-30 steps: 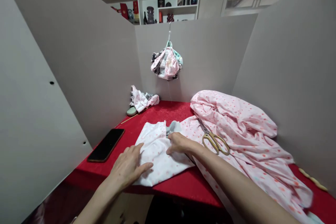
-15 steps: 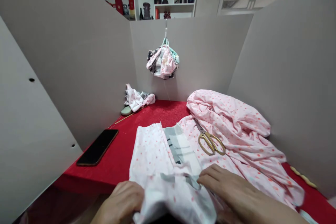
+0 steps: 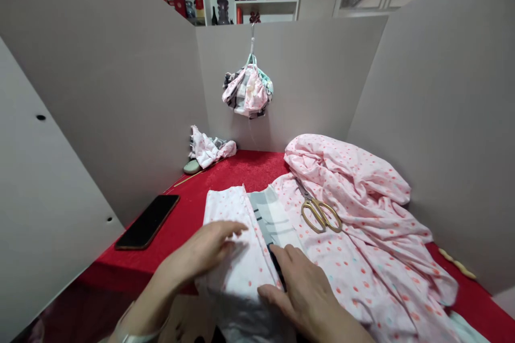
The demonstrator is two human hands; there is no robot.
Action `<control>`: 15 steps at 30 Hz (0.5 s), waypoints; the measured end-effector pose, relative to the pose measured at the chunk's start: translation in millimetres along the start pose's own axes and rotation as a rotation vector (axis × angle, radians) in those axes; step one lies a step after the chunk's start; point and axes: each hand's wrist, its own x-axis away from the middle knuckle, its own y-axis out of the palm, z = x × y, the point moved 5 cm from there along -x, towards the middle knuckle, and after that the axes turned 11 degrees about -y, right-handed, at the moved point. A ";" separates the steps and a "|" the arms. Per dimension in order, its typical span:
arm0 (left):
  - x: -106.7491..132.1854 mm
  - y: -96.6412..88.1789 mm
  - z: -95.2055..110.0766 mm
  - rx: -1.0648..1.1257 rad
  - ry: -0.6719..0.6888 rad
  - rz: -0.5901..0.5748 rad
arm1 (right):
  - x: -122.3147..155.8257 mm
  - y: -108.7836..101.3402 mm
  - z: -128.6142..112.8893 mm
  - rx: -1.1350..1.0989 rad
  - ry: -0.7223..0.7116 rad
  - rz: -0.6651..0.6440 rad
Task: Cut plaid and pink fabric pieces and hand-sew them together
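Observation:
A strip of pale pink dotted fabric [image 3: 227,206] lies over the table's near edge and hangs down in front. Along its right side runs grey and white checked fabric [image 3: 277,217]. My left hand [image 3: 203,249] is over the pink strip with fingers apart, holding nothing; whether its fingertips touch the fabric I cannot tell. Lying on the strip's right edge, my right hand [image 3: 306,289] has its thumb spread from the fingers, across the seam between pink and checked fabric. Gold-handled scissors [image 3: 321,215] rest on the larger pink dotted cloth [image 3: 346,169] to the right.
A black phone [image 3: 148,222] lies on the red tablecloth [image 3: 257,163] at left. Fabric scraps [image 3: 207,147] and a green disc-like thing [image 3: 192,166] sit at the back left. A fabric bundle [image 3: 247,91] hangs from a hook on the back panel [image 3: 322,75]. Grey panels enclose both sides.
The near end of the strip, lifted and folded between both hands before, now lies down flatter. My left hand has moved up onto the strip; my right hand has shifted left onto its edge.

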 end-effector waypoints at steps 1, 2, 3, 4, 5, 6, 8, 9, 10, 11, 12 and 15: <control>-21.4 -4.5 -3.3 -0.060 -0.001 0.034 | 0.6 2.3 -0.2 -0.005 0.022 -0.006; -41.8 -6.8 -5.6 -0.117 0.027 0.035 | 1.2 3.0 -0.1 -0.007 0.054 -0.007; -60.9 -8.8 -9.0 -0.183 0.033 0.041 | 1.4 2.5 0.3 0.002 0.095 -0.003; -78.1 -9.9 -12.4 -0.252 0.031 0.034 | 1.1 1.1 0.5 0.026 0.134 0.010; -93.0 -11.4 -15.2 -0.281 0.024 0.035 | -0.1 -0.4 0.2 0.064 0.165 0.022; -105.7 -12.7 -17.3 -0.303 0.011 0.039 | -2.2 -1.4 -0.3 0.108 0.190 0.028; -124.3 -12.9 -17.3 -0.324 -0.008 0.032 | -8.6 0.1 -2.2 0.163 0.208 0.007; -130.3 -11.0 -14.9 -0.335 -0.006 0.017 | -12.7 2.1 -3.5 0.163 0.196 -0.011; -134.2 -7.5 -10.8 -0.349 0.006 -0.010 | -16.9 4.3 -4.8 0.151 0.174 -0.024; -135.9 -2.5 -5.3 -0.362 0.032 -0.048 | -20.8 6.0 -5.8 0.131 0.149 -0.024; -135.5 3.3 1.1 -0.372 0.065 -0.091 | -24.3 6.8 -6.2 0.097 0.123 -0.006; -124.4 20.3 19.2 -0.400 0.192 -0.214 | -29.1 4.8 -1.0 -0.137 0.094 0.131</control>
